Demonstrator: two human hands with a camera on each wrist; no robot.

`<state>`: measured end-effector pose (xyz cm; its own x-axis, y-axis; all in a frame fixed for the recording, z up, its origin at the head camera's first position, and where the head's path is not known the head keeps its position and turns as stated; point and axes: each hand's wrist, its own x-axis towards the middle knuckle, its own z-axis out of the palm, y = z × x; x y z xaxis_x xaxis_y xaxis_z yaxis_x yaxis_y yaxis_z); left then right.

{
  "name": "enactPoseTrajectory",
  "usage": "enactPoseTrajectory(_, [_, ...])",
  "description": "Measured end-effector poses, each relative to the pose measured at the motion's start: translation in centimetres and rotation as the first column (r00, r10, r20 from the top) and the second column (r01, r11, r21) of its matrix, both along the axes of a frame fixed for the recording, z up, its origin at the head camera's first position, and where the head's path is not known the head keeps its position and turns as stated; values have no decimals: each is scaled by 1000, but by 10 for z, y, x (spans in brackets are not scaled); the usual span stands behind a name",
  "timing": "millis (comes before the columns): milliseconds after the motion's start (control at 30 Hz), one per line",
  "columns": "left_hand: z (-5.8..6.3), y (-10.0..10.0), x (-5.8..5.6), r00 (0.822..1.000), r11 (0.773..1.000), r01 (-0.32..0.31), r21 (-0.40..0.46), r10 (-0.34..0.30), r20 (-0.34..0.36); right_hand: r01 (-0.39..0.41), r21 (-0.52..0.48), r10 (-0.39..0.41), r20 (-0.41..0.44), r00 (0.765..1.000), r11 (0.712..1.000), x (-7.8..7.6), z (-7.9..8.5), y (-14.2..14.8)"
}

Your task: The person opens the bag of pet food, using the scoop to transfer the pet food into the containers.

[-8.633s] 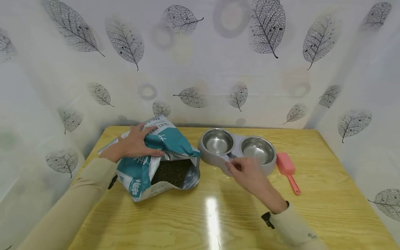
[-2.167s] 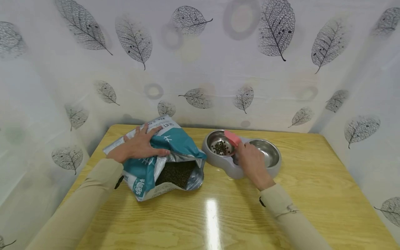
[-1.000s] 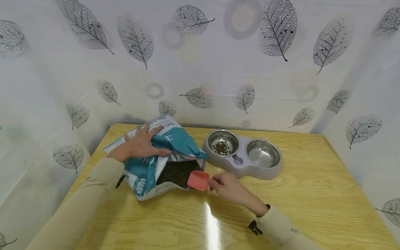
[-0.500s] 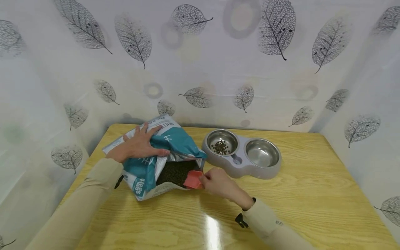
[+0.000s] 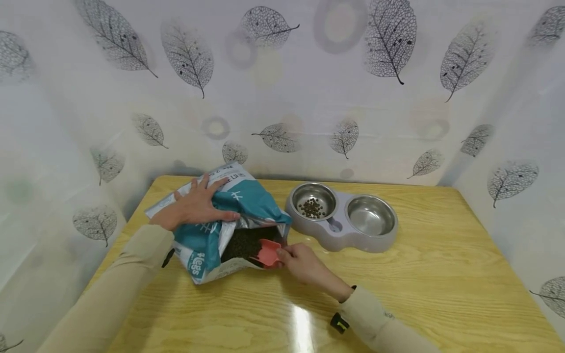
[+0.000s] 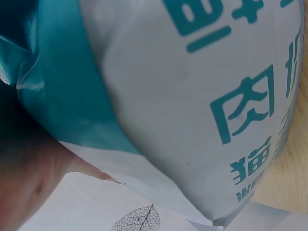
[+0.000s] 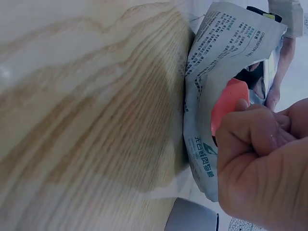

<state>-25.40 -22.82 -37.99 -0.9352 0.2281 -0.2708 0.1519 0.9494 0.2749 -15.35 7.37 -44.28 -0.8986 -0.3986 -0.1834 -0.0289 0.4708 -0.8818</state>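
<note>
A teal and white pet food bag [image 5: 249, 196] lies on its side on the table, its mouth open toward the right and brown kibble [image 5: 240, 245] showing inside. My left hand [image 5: 198, 203] rests on top of the bag with fingers spread. At the mouth, my right hand [image 5: 302, 262] grips the handle of a pink scoop [image 5: 268, 253], whose front part is inside the bag by the kibble. The right wrist view shows the curled fingers and the scoop [image 7: 230, 103] against the bag's opening; the handle is mostly hidden by the hand.
Behind my right hand stands a grey double bowl stand [image 5: 331, 240]. Its left steel bowl [image 5: 330, 196] holds a little kibble; its right steel bowl [image 5: 371, 215] has a bare bottom. A leaf-patterned curtain [image 5: 282, 98] hangs behind the wooden table [image 5: 441, 274].
The right hand took up the scoop, and kibble appeared in the left bowl. From over that bowl, hand and scoop moved down and left into the bag's mouth. The left hand stayed on the bag.
</note>
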Motion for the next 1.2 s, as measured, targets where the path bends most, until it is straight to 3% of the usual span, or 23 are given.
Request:
enactPoseTrajectory(200, [-2, 1, -1, 1000, 1000, -3, -7, 3, -1, -6, -130, 21, 113, 993, 992, 2, -4, 12])
enactPoseTrajectory(400, [-1, 2, 1, 1000, 1000, -3, -1, 3, -3, -12, -270, 67, 196, 978, 963, 3, -8, 23])
enactPoseTrajectory(633, [-1, 2, 2, 1000, 1000, -2, 4, 2, -7, -29, -455, 154, 241, 958, 890, 6, -2, 33])
enactPoseTrajectory(767, [-1, 1, 2, 1000, 1000, -3, 3, 3, -7, -43, -532, 183, 213, 960, 846, 6, 2, 37])
enactPoseTrajectory(867, [-3, 0, 1, 1000, 1000, -2, 4, 2, -6, -41, -557, 184, 203, 962, 829, 5, 2, 40])
enactPoseTrajectory(967, [-4, 0, 1, 1000, 1000, 0, 8, 0, -7, -32, -548, 166, 197, 966, 836, 4, 3, 42])
enactPoseTrajectory(1200, [-2, 0, 1, 1000, 1000, 1, 11, -1, -12, -4, -465, 91, 166, 982, 886, -1, 9, 53])
